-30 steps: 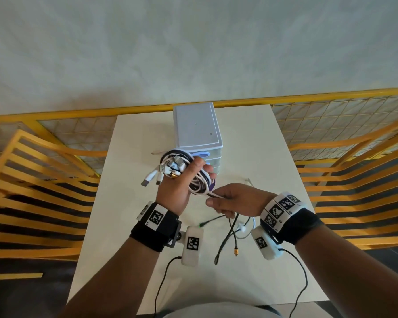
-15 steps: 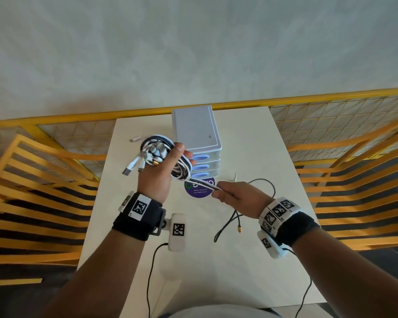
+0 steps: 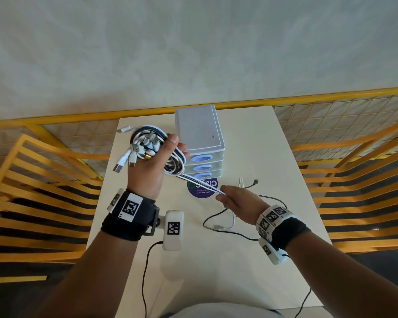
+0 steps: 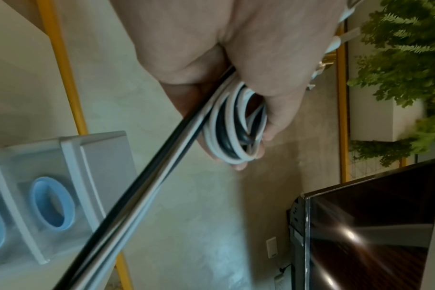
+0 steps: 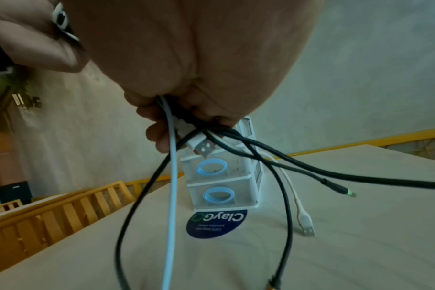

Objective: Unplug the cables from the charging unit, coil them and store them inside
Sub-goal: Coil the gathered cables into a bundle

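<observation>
My left hand (image 3: 154,161) is raised left of the grey drawer unit (image 3: 199,131) and grips a coil of black and white cables (image 3: 174,166), with several plugs sticking out at its left. In the left wrist view the coil (image 4: 232,125) lies inside my curled fingers. A taut bundle of strands (image 3: 200,183) runs from the coil down to my right hand (image 3: 234,198), which pinches it. In the right wrist view the loose cable ends (image 5: 171,176) hang from that hand (image 5: 176,121) onto the table, before the drawer unit (image 5: 221,188).
The white table (image 3: 274,157) carries a round purple sticker (image 3: 205,191) in front of the unit, and loose cable tails (image 3: 221,226) lie near my right wrist. Yellow railings (image 3: 32,180) flank the table on both sides. A dark screen (image 4: 373,225) shows in the left wrist view.
My left hand has risen and moved left and away with the coil. My right hand has moved to the right, so the strands between the hands are drawn longer and taut.
</observation>
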The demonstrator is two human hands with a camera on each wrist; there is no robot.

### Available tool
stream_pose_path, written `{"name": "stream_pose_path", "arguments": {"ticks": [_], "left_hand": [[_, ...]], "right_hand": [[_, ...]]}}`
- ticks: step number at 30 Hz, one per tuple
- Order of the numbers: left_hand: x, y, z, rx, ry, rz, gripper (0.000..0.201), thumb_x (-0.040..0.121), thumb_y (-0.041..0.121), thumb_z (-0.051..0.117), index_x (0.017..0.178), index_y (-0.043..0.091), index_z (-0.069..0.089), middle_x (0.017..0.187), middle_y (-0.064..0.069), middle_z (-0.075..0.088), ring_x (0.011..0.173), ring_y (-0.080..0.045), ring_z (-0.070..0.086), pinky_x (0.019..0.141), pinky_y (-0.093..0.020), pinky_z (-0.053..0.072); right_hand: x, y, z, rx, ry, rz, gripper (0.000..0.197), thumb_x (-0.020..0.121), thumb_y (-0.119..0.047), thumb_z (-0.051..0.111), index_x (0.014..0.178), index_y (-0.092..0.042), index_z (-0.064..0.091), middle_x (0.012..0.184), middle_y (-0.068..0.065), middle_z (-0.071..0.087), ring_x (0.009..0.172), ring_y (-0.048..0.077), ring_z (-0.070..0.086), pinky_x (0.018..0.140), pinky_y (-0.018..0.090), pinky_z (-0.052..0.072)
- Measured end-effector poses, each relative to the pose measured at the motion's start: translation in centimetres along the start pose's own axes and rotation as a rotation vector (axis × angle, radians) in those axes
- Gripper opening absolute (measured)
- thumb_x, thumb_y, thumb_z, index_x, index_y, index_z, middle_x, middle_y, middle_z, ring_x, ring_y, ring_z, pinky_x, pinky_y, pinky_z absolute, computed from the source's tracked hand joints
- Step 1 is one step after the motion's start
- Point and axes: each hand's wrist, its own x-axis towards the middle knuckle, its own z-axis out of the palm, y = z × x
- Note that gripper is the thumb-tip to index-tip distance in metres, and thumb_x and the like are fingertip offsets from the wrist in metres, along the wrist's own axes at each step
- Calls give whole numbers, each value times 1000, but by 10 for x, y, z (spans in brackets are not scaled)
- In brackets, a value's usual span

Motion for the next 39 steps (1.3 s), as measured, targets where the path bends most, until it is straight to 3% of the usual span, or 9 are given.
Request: {"name": "stream_pose_path", "arguments": {"ticks": [5, 9, 13, 18, 21, 29, 34, 37, 39], "left_hand": [[-5, -13, -1, 23, -9, -54, 8, 94, 15, 70, 87, 13, 72, 80, -7, 73, 77, -25, 73, 86, -53, 57], [-9, -17, 7, 78, -56, -63, 11, 95, 19, 69, 85, 17, 73, 83, -7, 75, 78, -28, 74, 85, -53, 59], [-15, -15, 26, 84, -109, -91, 13, 88, 30, 71, 85, 18, 71, 83, -5, 76, 82, -32, 75, 74, -38, 58], [-18, -11, 37, 52, -129, -124, 14, 82, 35, 73, 84, 21, 75, 85, -7, 77, 86, -30, 75, 85, -46, 59], [-7, 6, 28, -32, -44, -63, 11, 89, 21, 73, 78, 22, 75, 80, -5, 74, 77, -24, 73, 84, -46, 57], [8, 8, -5, -78, 68, -13, 11, 95, 7, 66, 85, 10, 66, 74, 0, 73, 71, -18, 72, 74, -40, 61], [9, -9, -28, 745, -250, 84, 31, 88, 47, 74, 80, 18, 76, 82, 4, 79, 73, -9, 72, 72, -28, 57], [14, -31, -12, 770, -942, 309, 27, 98, 46, 59, 89, 22, 67, 109, -7, 77, 64, -14, 60, 63, -25, 54], [12, -23, -19, 1113, -782, 352, 30, 87, 41, 53, 65, 24, 66, 65, -2, 70, 52, -13, 55, 54, -33, 45]], "right_hand": [[-4, 27, 13, -178, -76, 60, 37, 104, -48, 42, 90, -18, 60, 76, -12, 47, 86, 16, 48, 81, 30, 36], [-1, 13, 5, -237, -157, 93, 38, 93, -58, 59, 105, -22, 67, 103, -4, 66, 107, 18, 59, 94, 33, 45], [5, -40, -23, 91, -54, -61, 69, 77, -54, 81, 138, -37, 54, 126, -23, 62, 113, -1, 57, 95, 8, 40], [27, -86, -23, 396, 11, -129, 17, 98, -31, 65, 99, -14, 67, 81, 5, 71, 72, 14, 66, 77, 30, 57], [22, -74, -9, 426, -28, 22, 32, 102, -44, 54, 78, -26, 65, 60, -5, 57, 53, 13, 56, 61, 24, 51], [0, -36, 8, 406, -39, 151, 40, 102, -50, 51, 68, -29, 54, 61, -10, 49, 53, 6, 46, 61, 20, 44], [-7, -26, -15, 434, -109, 136, 16, 102, -42, 56, 100, -39, 71, 81, -17, 68, 78, -5, 59, 80, 17, 45], [-7, -33, -33, 369, -140, 122, 37, 103, -45, 52, 70, -57, 62, 67, -30, 59, 70, -9, 52, 78, 17, 37], [-5, -37, -39, 299, -151, 142, 43, 104, -49, 47, 63, -56, 60, 59, -27, 54, 61, -7, 48, 70, 16, 34]]}}
